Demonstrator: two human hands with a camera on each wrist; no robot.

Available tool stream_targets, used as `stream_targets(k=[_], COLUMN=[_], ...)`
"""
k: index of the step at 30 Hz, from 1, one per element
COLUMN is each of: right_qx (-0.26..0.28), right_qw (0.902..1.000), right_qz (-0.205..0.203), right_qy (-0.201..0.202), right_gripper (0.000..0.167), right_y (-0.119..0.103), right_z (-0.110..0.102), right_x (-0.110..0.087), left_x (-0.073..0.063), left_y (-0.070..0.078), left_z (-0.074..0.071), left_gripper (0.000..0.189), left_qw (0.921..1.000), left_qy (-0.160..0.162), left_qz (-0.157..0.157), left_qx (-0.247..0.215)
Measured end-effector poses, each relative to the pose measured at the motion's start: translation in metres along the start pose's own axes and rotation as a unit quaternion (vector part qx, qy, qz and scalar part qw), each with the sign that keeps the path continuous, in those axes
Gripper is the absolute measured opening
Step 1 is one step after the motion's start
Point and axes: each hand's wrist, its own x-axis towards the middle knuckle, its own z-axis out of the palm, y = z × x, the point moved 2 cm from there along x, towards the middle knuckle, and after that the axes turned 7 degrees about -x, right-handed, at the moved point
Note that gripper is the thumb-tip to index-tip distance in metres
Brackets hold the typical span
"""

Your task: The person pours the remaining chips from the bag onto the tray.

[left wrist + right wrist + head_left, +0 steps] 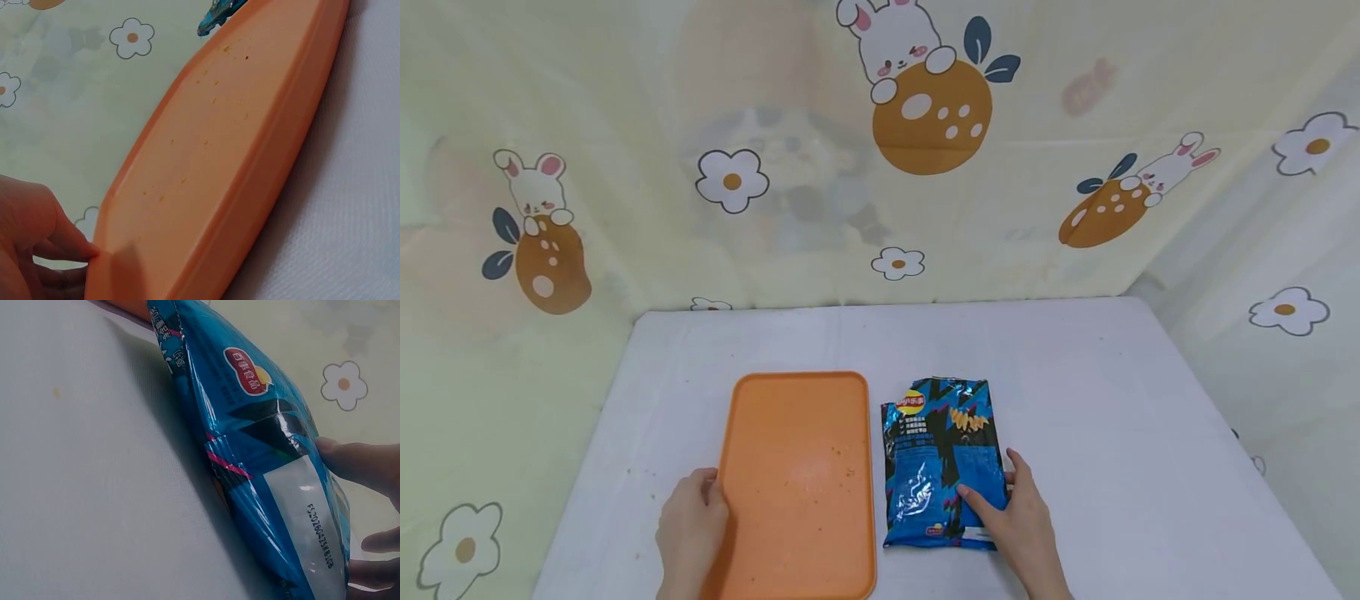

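An orange tray with a few small crumbs on it lies on the white table. At its left edge, my left hand pinches the rim; the left wrist view shows that hand at the near end of the tray. To the right of the tray lies a blue and black bag of chips. My right hand grips the bag's lower right side, thumb on top and fingers along the edge. In the right wrist view, the thumb presses the shiny bag; some fingertips are hidden behind it.
The white table extends around the tray and bag, with scattered small crumbs left of the tray. A pale curtain printed with rabbits and flowers hangs behind and along both sides.
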Motion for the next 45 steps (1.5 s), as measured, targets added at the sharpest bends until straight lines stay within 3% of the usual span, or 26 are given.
stream_targets(k=[14,21,30,35,39,45], right_qx=[0.052,0.060,0.072,0.092,0.106,0.094], right_qw=[0.9976,0.9970,0.9971,0.9953,0.9937,0.9948], right_qz=[0.046,0.048,0.023,0.027,0.006,-0.012], right_qy=[-0.007,0.003,0.011,0.015,0.036,0.037], right_gripper=[0.103,0.088,0.065,0.070,0.077,0.049], right_y=[0.000,-0.002,-0.004,-0.002,0.001,0.002], right_z=[0.009,0.013,0.013,0.017,0.018,0.017], right_x=[0.000,-0.001,0.001,0.000,-0.003,-0.006], left_x=[0.001,0.000,-0.002,-0.002,-0.001,-0.002], left_y=[0.001,0.000,-0.002,-0.002,-0.002,-0.004], left_z=[0.000,0.000,0.001,0.001,0.001,0.001], left_gripper=[0.030,0.030,0.031,0.032,0.032,0.033], left_qw=[1.0000,0.9999,0.9997,0.9998,0.9998,0.9996], left_qy=[0.001,0.008,0.016,0.013,0.007,0.006], left_qz=[-0.001,0.003,0.006,0.002,0.006,0.010], left_qx=[-0.005,-0.007,-0.015,-0.015,-0.020,-0.024])
